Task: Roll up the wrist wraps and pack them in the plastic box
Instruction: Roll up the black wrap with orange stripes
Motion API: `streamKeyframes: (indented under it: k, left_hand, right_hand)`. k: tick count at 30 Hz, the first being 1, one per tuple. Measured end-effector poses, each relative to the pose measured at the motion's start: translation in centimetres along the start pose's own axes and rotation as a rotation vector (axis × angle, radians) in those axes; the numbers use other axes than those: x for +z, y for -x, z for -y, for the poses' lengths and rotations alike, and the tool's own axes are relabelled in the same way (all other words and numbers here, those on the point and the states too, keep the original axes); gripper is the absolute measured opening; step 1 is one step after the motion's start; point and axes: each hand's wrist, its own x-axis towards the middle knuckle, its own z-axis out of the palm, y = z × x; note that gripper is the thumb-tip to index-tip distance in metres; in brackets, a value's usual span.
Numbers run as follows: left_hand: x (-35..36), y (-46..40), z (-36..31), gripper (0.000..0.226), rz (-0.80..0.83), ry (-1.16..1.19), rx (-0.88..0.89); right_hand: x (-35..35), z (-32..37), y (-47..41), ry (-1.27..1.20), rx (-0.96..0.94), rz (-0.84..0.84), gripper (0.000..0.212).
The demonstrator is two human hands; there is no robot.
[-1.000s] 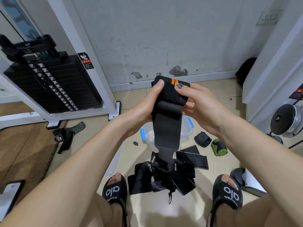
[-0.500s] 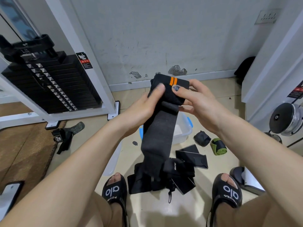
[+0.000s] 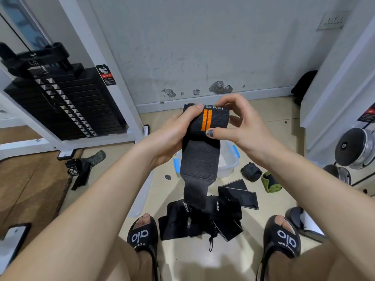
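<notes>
Black elastic wrist wrap (image 3: pixel 203 142) with two orange stripes, held up at scene centre above the floor, upper end rolled, loose tail hanging down to the pile below. Left hand (image 3: pixel 172 136): curled round the left side of the roll, thumb across its top. Right hand (image 3: pixel 241 126): pinching the right side of the roll, thumb on the near face beside the stripes, fingers curled over the far edge. Plastic box (image 3: pixel 229 159): one, clear with blue latches, on the floor behind the hanging tail, mostly hidden by it. Loose black wraps (image 3: pixel 213 216): one overlapping pile between the two sandals; exact count cannot be told. Rolled wraps right of the box: two, one black roll (image 3: pixel 251 171) and one green roll (image 3: pixel 271 182), just beside each other. Further strap (image 3: pixel 81 169): one, black, well apart at far left near the weight stack (image 3: pixel 60 102). Sandals (image 3: pixel 143 234): two, black, at the near edge. Compared with half a second ago: roll turned so both orange stripes face the camera, printed white lettering now visible along the top edge, right fingers moved over the far edge, hanging tail shorter and nearly vertical instead of slanting left.
</notes>
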Motion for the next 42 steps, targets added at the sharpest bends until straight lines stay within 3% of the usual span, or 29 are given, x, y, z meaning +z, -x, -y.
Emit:
streamKeyframes:
  k: [4, 8, 11, 15, 20, 23, 29, 33, 38, 42]
  left_hand:
    - [-0.3, -0.4, 0.4, 0.040, -0.009, -0.006, 0.061]
    - [-0.7, -0.6, 0.5, 0.069, -0.036, 0.016, 0.118]
    - [-1.0, -0.8, 0.6, 0.074, -0.066, 0.001, 0.134]
    - [-1.1, -0.8, 1.3, 0.081, -0.020, 0.083, 0.078]
    - [-0.8, -0.4, 1.0, 0.079, 0.027, 0.021, -0.005]
    - [-0.6, -0.1, 0.7, 0.065, 0.020, 0.094, 0.002]
    - [-0.4, 0.3, 0.5, 0.043, -0.064, 0.171, 0.078]
    - [-0.1, 0.2, 0.7, 0.035, -0.079, 0.176, 0.140]
    - [-0.4, -0.4, 1.2, 0.045, -0.152, 0.123, 0.267]
    - [-0.6, -0.6, 1.8, 0.048, -0.201, -0.126, 0.375]
  right_hand:
    - [0.4, -0.1, -0.1, -0.221, 0.138, 0.037, 0.057]
    - [0.7, 0.1, -0.1, -0.309, 0.314, 0.071, 0.048]
    - [1.0, 0.2, 0.2, -0.324, 0.329, 0.075, 0.036]
    - [0.9, 0.2, 0.1, -0.386, 0.279, 0.026, 0.040]
    - [0.4, 0.4, 0.0, -0.329, 0.178, -0.005, 0.059]
    - [0.5, 0.5, 0.3, -0.263, 0.137, 0.026, 0.069]
    - [0.4, 0.7, 0.3, -0.378, 0.252, 0.048, 0.085]
    - [0.7, 0.4, 0.6, -0.423, 0.386, 0.108, 0.063]
    - [1.8, -0.2, 1.6, -0.428, 0.445, 0.186, 0.024]
    - [1.8, -0.4, 1.4, -0.402, 0.458, 0.173, 0.019]
